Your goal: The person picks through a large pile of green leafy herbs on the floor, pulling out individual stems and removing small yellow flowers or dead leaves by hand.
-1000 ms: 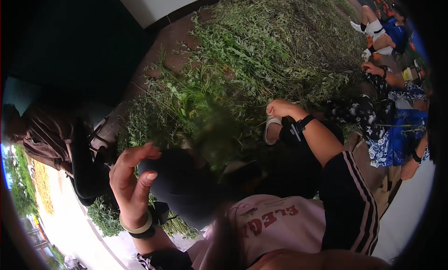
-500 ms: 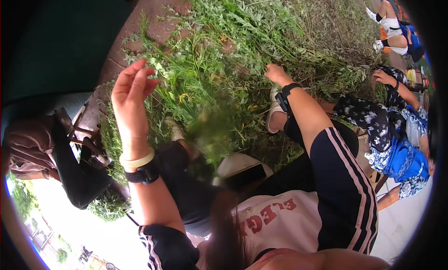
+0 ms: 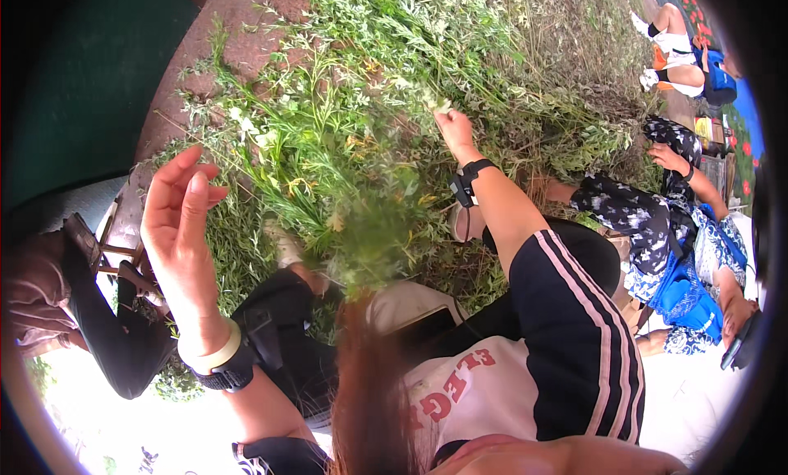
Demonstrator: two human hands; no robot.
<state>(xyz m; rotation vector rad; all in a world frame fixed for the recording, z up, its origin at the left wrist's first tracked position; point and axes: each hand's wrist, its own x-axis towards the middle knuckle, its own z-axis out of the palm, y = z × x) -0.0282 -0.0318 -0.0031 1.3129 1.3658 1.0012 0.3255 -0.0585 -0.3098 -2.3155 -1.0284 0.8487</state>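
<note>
My right hand [image 3: 457,136] reaches over a broad heap of cut leafy green stalks [image 3: 320,130]. Its fingers are pinched at a pale leafy sprig [image 3: 433,100], whose stem I cannot follow into the pile. To the left, my left hand [image 3: 182,229] is raised beside the heap, fingers loosely curled and apart, with nothing visible in it. Between the two hands a blurred green leafy tuft [image 3: 373,229] shows close to the camera; what bears it cannot be made out. Both wrists wear dark bands, and the left has a pale bracelet [image 3: 212,352] too.
At the right sits a person in blue patterned clothes [image 3: 685,270], with another person [image 3: 677,56] farther back. A person in dark trousers [image 3: 115,327] sits at the left, near a wooden stool [image 3: 115,249]. A dark green panel [image 3: 90,89] fills the far left. Brownish stalks [image 3: 574,56] lie far right.
Both hands now appear farther left in view, the left one also lower, while the whole view has shifted. A pale sprig now shows at my right fingertips.
</note>
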